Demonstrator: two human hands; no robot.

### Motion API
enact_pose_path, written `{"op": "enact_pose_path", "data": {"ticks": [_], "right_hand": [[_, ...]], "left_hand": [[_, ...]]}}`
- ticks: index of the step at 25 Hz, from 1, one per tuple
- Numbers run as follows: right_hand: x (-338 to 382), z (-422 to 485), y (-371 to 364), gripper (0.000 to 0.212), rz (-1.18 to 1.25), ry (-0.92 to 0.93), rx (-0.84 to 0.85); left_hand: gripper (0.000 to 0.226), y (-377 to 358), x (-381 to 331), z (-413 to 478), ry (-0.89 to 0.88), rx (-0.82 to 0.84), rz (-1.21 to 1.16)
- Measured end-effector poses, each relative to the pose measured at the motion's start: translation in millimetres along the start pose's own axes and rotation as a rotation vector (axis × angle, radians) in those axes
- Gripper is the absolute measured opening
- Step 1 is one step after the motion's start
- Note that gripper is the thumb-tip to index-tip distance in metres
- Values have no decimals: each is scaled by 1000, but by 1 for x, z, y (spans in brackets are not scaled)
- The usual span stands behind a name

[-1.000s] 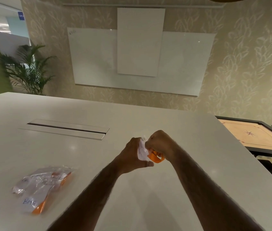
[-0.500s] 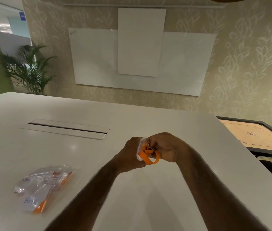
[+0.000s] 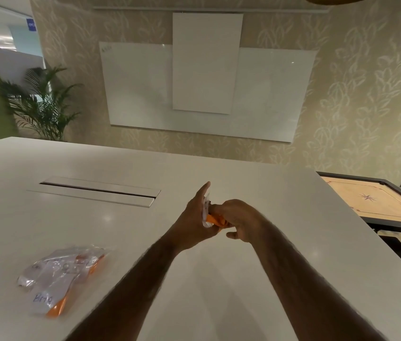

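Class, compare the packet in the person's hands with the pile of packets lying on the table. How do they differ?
The held packet is up off the table, gripped between the left hand and right hand; the pile of packets lies untouched on it. The held packet is single and mostly hidden; the pile of packets is several, in full view, one bearing blue handwriting. Both show clear plastic and orange.
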State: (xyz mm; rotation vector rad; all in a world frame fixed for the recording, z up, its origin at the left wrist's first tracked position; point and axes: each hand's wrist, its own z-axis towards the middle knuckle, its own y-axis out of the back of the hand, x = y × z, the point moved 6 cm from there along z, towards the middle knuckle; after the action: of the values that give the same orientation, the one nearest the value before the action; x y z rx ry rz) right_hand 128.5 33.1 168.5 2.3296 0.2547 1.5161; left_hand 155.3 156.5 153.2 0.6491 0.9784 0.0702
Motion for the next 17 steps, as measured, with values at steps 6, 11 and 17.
{"op": "enact_pose_path", "data": {"ticks": [6, 11, 17], "right_hand": [[2, -7, -6, 45, 226, 13, 146], [17, -13, 4, 21, 20, 118, 46], [35, -14, 18, 27, -54, 302, -154]], "left_hand": [[115, 6, -2, 1, -46, -16, -74], [123, 15, 2, 4, -89, -58, -35], [130, 3, 9, 2, 1, 107, -39]]}}
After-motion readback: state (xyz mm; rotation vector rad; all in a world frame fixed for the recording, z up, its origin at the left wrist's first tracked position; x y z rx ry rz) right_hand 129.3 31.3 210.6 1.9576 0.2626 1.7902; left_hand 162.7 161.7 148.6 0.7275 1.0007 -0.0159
